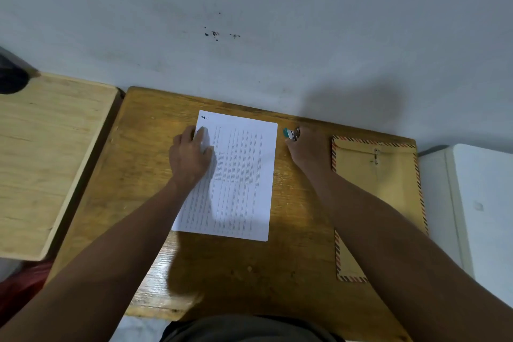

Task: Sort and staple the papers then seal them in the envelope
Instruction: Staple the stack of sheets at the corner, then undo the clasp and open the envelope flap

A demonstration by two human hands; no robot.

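— Head view: left hand (pixel 191 157) lies flat, fingers together, on the papers (pixel 236 175) mid-desk; right hand (pixel 306 151) is closed round the stapler (pixel 291 134).

— Envelope (pixel 380 197) waits at the right. If that palm lifts, sheets could skew and staple crooked.

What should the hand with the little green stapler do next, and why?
Probably bring the stapler over to the top corner of the papers and press. The right hand already holds it just beside the sheets, the left hand lies flat on the stack, and the envelope lies unused on the right, so stapling seems to come before filling it.
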